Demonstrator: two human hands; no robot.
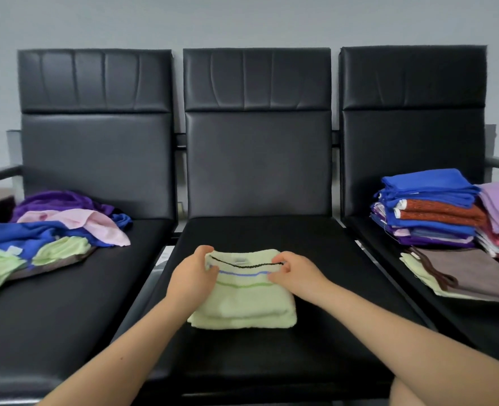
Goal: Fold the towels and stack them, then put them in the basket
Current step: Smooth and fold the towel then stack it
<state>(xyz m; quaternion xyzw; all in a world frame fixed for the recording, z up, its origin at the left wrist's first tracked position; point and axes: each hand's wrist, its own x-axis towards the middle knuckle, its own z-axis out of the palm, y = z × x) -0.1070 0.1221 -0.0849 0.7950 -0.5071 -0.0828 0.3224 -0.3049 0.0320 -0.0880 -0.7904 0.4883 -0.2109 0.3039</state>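
Black padded seats (257,341) stand three abreast, the middle one carrying the work. At nine o'clock sprawls an unfolded heap (51,230); at three o'clock rises the folded stack (427,212). No basket is in view. Dead centre lies the pale green towel (245,303), folded thick, its long axis running left to right. The left hand (192,273) pinches its far left corner with curled fingers; the right hand (295,273) pinches the far right. Both sit equally close, so the far edge looks ready to come toward six o'clock.
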